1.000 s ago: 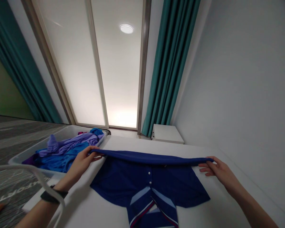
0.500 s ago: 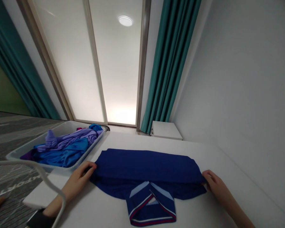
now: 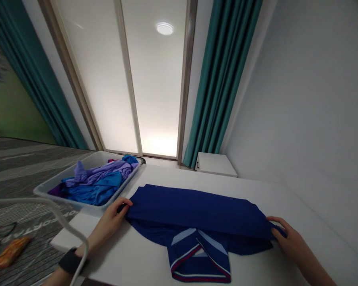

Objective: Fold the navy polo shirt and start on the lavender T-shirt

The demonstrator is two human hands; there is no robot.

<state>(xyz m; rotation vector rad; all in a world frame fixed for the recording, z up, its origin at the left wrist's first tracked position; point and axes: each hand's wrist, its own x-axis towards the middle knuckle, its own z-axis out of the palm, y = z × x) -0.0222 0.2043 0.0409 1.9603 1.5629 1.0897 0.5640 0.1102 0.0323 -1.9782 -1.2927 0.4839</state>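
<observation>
A dark blue polo shirt [image 3: 197,212] lies on the white table [image 3: 250,186], its lower half folded over toward me. The collar with light blue, red and white trim [image 3: 200,258] points at me. My left hand [image 3: 111,218] pinches the folded edge at the shirt's left corner. My right hand [image 3: 289,237] holds the folded edge at the right corner, fingers closed on the cloth.
A grey tray [image 3: 52,186] with several blue and purple garments [image 3: 97,184] stands at the table's left. A white cable [image 3: 59,222] arcs over my left wrist. Beyond the table are a small white cabinet [image 3: 216,165], teal curtains [image 3: 223,79] and a window. An orange packet [image 3: 8,254] lies on the floor.
Both hands carried the shirt's hem from the far side toward me and laid it down over the body. The view shifted slightly left.
</observation>
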